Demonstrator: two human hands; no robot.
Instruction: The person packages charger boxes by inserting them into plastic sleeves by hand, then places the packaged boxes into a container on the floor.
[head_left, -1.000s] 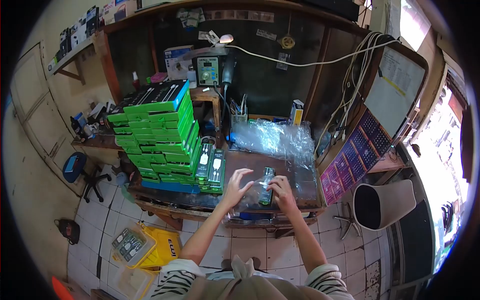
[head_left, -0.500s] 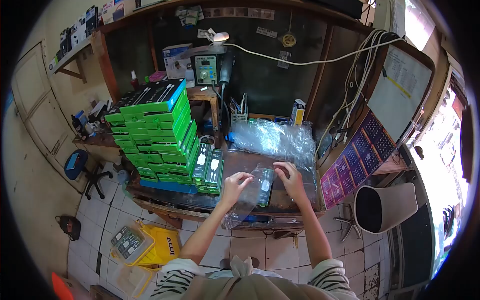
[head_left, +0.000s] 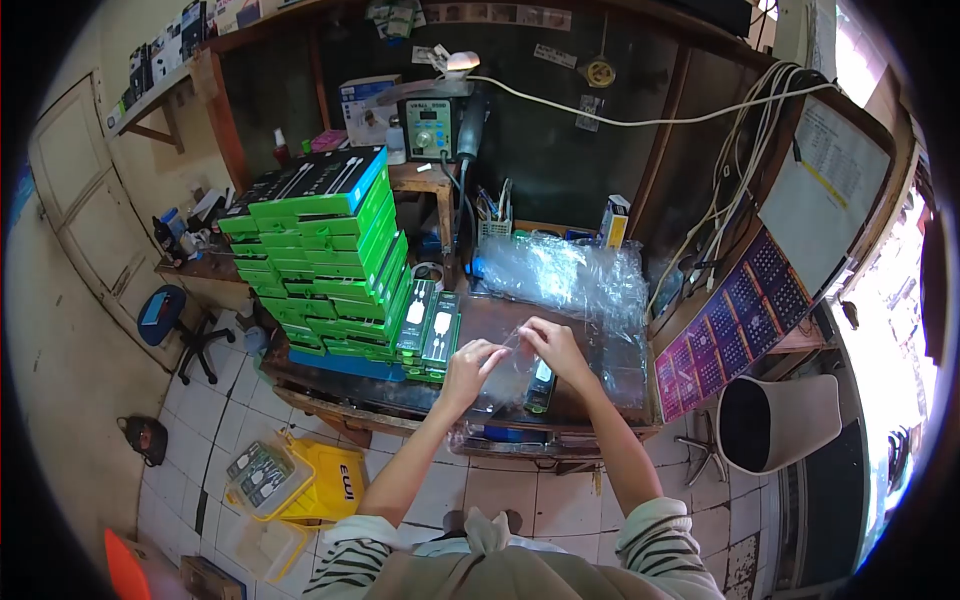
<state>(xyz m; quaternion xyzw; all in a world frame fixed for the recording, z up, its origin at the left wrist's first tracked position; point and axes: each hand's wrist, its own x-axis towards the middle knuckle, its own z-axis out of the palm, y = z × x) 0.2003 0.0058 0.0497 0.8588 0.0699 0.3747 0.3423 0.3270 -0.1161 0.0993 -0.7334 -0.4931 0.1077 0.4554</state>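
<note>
Between my two hands hangs a clear plastic bag (head_left: 505, 378) above the desk's front part. My left hand (head_left: 468, 372) pinches its upper left edge. My right hand (head_left: 553, 345) is closed on the bag's top, close to the left fingertips. Under my right hand a small dark box (head_left: 540, 386) lies on the desk, its upper part hidden by the hand. Left of my hands, dark and green boxes (head_left: 441, 326) stand beside a tall stack of green boxes (head_left: 335, 255).
A pile of clear plastic bags (head_left: 570, 275) lies at the back of the desk (head_left: 490, 318). Behind are a soldering station (head_left: 430, 128) and a pen basket (head_left: 494, 222). A calendar board (head_left: 730, 320) stands right. A yellow container (head_left: 335, 488) is on the floor.
My right hand has moved left, from beside the box to the bag's top edge, and closed on it. The bag is now held between both hands. The view has shifted slightly.
</note>
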